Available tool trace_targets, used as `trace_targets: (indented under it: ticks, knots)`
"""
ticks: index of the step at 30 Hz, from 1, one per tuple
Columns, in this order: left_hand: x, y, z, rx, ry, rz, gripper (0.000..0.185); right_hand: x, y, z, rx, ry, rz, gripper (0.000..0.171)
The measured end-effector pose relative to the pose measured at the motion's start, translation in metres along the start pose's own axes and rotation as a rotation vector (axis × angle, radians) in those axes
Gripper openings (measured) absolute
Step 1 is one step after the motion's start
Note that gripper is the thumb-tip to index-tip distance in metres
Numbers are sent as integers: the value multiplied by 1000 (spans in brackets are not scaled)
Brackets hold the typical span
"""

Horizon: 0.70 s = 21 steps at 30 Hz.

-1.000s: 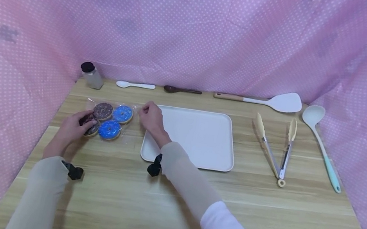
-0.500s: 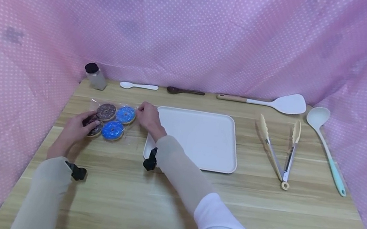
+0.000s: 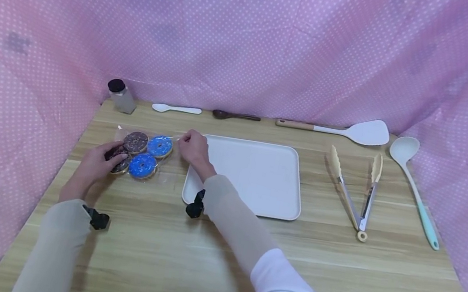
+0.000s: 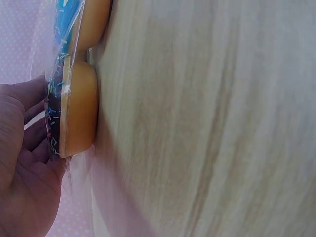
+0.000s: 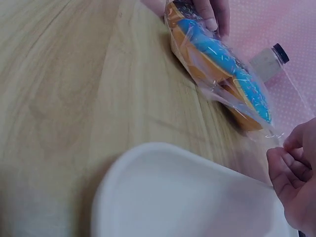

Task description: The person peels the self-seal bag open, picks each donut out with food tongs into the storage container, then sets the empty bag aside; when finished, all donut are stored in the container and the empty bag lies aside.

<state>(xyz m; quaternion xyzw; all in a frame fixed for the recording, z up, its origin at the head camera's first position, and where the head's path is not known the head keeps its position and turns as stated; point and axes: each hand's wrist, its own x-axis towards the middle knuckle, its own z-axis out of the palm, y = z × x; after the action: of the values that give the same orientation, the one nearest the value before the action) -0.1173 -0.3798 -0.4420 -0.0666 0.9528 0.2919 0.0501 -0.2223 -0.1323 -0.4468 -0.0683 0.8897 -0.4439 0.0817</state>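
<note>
A clear plastic bag [image 3: 163, 172] of ring doughnuts lies at the left of the wooden table, two with blue icing and two with brown icing and sprinkles. My left hand [image 3: 93, 166] grips the near-left brown doughnut [image 3: 123, 163] through the film, thumb over its top. In the left wrist view this doughnut [image 4: 79, 111] stands side-on, the fingers partly hidden behind it. At the bag's right end my right hand [image 3: 194, 148] pinches the edge of the film, which stretches towards the blue doughnut [image 5: 254, 96] in the right wrist view.
A white tray [image 3: 251, 179] lies under my right forearm. Along the back are a black-capped jar [image 3: 121, 97], a white spoon [image 3: 177, 109], a dark spoon [image 3: 236, 116] and a white spatula [image 3: 367, 132]. Tongs [image 3: 362, 210] and a ladle [image 3: 419, 199] lie at the right.
My right hand first shifts left to the blue doughnut, then back right, drawing the film edge out. The left hand keeps its grip, and the head view shifts slightly.
</note>
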Motion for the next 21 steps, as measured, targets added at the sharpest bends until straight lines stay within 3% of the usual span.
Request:
trace_targets:
  ticks: [12,21]
  knots:
    - [-1,2,0,4,1,8,61,-3,5,-1,113,89,20,5]
    - [-1,5,-2,-8,-12,-24,63,-5,9,-7,119,53,36,8]
